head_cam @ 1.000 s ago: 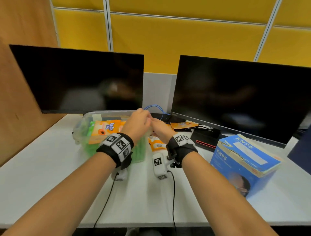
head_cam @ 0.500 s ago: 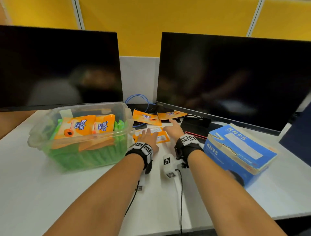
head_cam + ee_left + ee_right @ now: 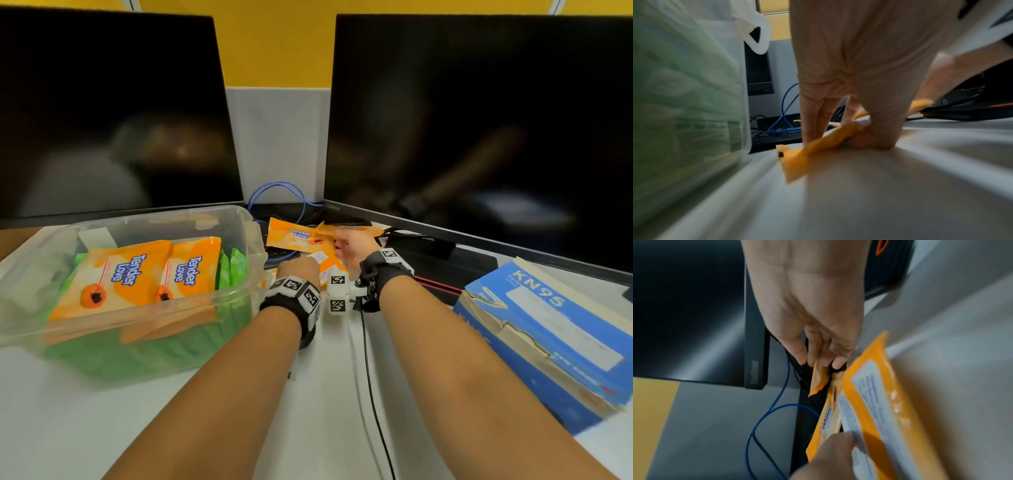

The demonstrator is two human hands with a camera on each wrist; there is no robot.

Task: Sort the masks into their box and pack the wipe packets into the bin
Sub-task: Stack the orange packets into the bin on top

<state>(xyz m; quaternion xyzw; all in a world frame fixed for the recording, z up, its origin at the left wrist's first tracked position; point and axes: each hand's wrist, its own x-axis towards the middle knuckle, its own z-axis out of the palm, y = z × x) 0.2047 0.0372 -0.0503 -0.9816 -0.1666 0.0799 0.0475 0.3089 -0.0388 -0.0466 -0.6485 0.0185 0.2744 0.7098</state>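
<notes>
A clear plastic bin (image 3: 251,260) at the left holds orange "Tender Love" wipe packets (image 3: 137,274) on top of green ones. Just right of it, my left hand (image 3: 299,269) grips a near orange wipe packet (image 3: 813,149) lying on the white table, with the thumb and fingers curled round it. My right hand (image 3: 352,241) reaches further back and pinches the edge of a far orange wipe packet (image 3: 817,378) under the right monitor. A third orange packet (image 3: 294,236) lies between the monitors. The blue KN95 mask box (image 3: 548,325) stands at the right.
Two dark monitors (image 3: 479,120) stand close behind the hands. A blue cable (image 3: 277,192) and black leads run between their bases. A black device with a red stripe (image 3: 442,274) lies by the mask box. Bare white table (image 3: 325,428) stretches toward me.
My view has moved closer to the table. The left hand has closed on the near packet. The right hand has reached back to the packet under the monitor and pinched it.
</notes>
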